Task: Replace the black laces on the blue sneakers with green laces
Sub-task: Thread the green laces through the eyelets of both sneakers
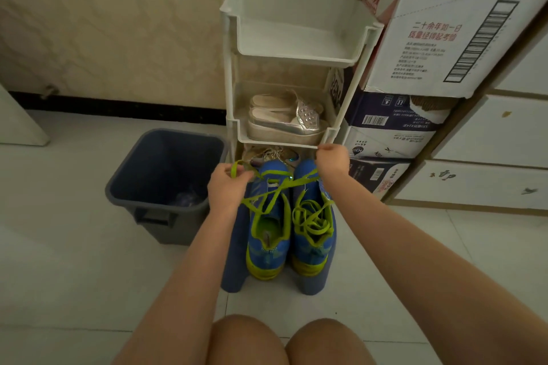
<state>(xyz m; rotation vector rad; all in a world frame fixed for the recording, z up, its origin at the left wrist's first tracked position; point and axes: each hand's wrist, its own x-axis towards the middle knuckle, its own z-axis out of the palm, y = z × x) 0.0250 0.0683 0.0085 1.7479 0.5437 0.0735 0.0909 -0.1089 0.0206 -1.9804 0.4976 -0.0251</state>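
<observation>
Two blue sneakers with yellow-green soles stand side by side on a blue stool (pixel 231 272), toes away from me. The right sneaker (pixel 312 234) carries a green lace threaded and bunched over its tongue. The left sneaker (pixel 268 234) has a green lace (pixel 268 191) crossing loosely above its opening. My left hand (pixel 226 187) pinches one end of this lace at the left of the toe. My right hand (pixel 333 161) grips the other end, pulled up past the right sneaker's toe. No black lace is visible.
A grey bin (pixel 166 184) stands left of the stool. Straight ahead a white three-tier rack (pixel 284 62) holds silver shoes (pixel 286 118) on its middle shelf and other shoes at the bottom. Stacked cardboard boxes (pixel 439 38) and white drawers (pixel 486 181) fill the right. My knees are at the bottom.
</observation>
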